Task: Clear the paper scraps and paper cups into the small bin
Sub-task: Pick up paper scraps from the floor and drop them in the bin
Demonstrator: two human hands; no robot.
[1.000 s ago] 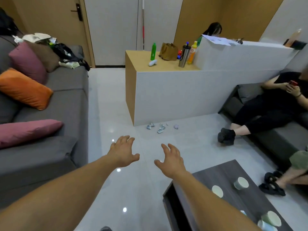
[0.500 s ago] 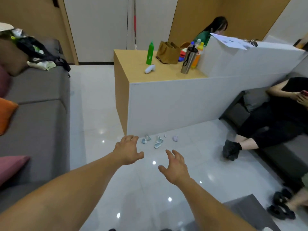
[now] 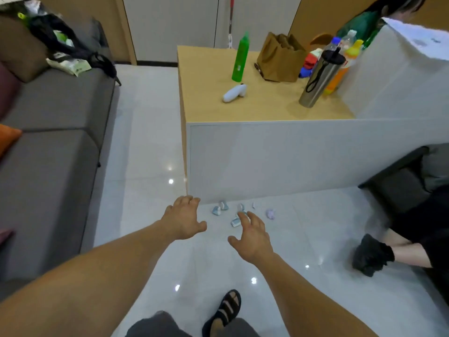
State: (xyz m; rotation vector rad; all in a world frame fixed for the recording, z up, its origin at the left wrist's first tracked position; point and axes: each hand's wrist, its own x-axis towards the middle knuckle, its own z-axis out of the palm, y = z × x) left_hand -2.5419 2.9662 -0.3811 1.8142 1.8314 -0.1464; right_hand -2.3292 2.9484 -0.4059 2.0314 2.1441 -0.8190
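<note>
**A:** In the head view, how many hands are seen, and in what state?

**B:** Two are seen, both stretched forward over the floor (image 3: 145, 142). The left hand (image 3: 184, 221) is held palm down, its fingers spread and loosely bent, and nothing is held. The right hand (image 3: 252, 235) is spread and loose in the same way, and nothing is gripped.

**A:** Where are the scraps found?

**B:** The scraps (image 3: 216, 210) are scattered on the floor at the foot of the counter (image 3: 255, 152), just beyond the fingertips. About seven are counted. Most are crumpled blue-and-white lumps, two are small white bits, and one lilac wad (image 3: 270, 213) lies farthest right. One lump is partly covered by the right fingers, and whether it is touched cannot be told.

**A:** What materials are noted?

**B:** The floor is laid in glossy pale tiles, with spots of light mirrored in them. The counter is boxy, with a wooden top and a flat white front. On the top are counted one upright green bottle (image 3: 240, 59), one rounded white device (image 3: 234, 93) lying on its side, one soft brown bag (image 3: 279, 59) and one cylindrical steel flask (image 3: 320, 79) with a black lid. A grey fabric sofa (image 3: 48, 142) runs along the left. One black strapped sandal (image 3: 226, 310) is seen nearest, and one black shoe (image 3: 371, 255) on a seated person's foot at the right.
</note>
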